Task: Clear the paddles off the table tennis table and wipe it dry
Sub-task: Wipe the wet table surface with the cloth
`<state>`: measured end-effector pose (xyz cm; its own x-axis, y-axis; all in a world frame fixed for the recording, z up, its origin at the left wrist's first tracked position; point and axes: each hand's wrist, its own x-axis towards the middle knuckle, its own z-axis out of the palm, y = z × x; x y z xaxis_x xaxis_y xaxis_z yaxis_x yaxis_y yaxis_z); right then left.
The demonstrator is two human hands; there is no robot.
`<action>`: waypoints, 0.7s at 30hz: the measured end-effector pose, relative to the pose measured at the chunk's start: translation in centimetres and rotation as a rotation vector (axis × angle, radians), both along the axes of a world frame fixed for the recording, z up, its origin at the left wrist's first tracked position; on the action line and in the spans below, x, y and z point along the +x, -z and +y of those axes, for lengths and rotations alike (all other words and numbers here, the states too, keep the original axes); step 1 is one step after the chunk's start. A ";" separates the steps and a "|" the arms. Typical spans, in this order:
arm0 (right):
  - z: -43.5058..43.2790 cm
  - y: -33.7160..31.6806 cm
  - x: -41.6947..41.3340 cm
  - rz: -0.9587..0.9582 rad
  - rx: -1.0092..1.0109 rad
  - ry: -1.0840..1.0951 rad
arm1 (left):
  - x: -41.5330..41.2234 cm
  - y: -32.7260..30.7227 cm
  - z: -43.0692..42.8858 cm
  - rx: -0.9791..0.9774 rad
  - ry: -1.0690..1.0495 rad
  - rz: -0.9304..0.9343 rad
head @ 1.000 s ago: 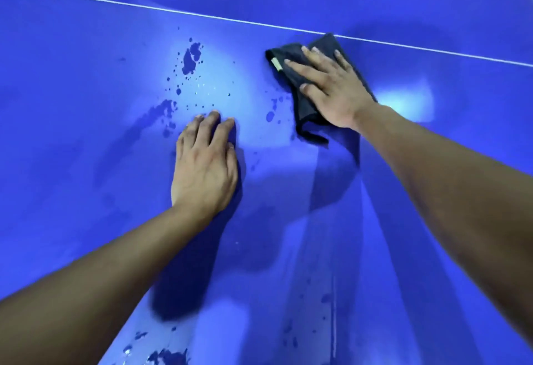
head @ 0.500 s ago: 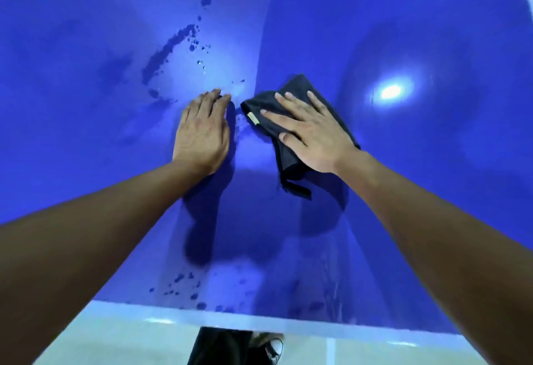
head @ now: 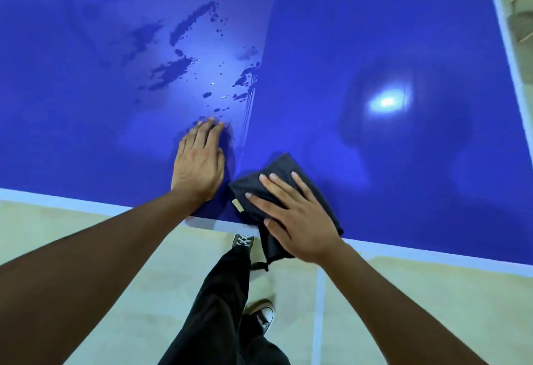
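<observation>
The blue table tennis table (head: 375, 33) fills the upper view, its white near edge running across the middle. A dark folded cloth (head: 277, 171) lies at that near edge, partly hanging over it. My right hand (head: 297, 217) presses flat on the cloth with fingers spread. My left hand (head: 199, 162) rests flat on the table just left of the cloth, holding nothing. Water drops and streaks (head: 184, 67) lie beyond my left hand. No paddles are in view.
Below the table edge is pale flooring with a white line (head: 318, 315). My dark trousers and sneakers (head: 261, 314) stand close to the table. A lamp's reflection (head: 386, 102) glares on the right half. The table's right edge (head: 507, 47) shows at far right.
My right hand has dragged the cloth toward me from mid-table to the near edge, leaving a wiped strip. My left hand stayed flat on the table. The view pulled back, showing the floor.
</observation>
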<state>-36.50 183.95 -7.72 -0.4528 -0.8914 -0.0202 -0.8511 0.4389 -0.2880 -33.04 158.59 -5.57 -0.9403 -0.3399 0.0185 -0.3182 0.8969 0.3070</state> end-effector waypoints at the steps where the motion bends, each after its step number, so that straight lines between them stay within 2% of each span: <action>1: 0.2 -0.1 0.4 -0.008 0.000 -0.003 | 0.2 -0.3 0.1 0.007 -0.004 0.001; 5: 0.0 -0.1 -0.7 -0.001 -0.004 -0.035 | -0.9 -1.0 -0.3 0.020 0.005 0.004; 12: -7.4 -0.1 -10.4 0.027 -0.034 0.024 | -7.0 -0.6 -3.2 0.029 -0.033 0.036; 17: -13.6 0.1 -19.2 0.050 -0.030 0.144 | -12.4 -0.3 -5.8 0.026 -0.022 0.033; 21: -16.8 0.4 -25.7 0.055 -0.051 0.269 | -16.8 0.1 -7.3 0.004 0.075 0.029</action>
<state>-62.21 167.12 -8.10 -0.6726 -0.7381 0.0529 -0.7208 0.6373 -0.2726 -49.85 151.29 -5.66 -0.9622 -0.2686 0.0445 -0.2411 0.9166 0.3191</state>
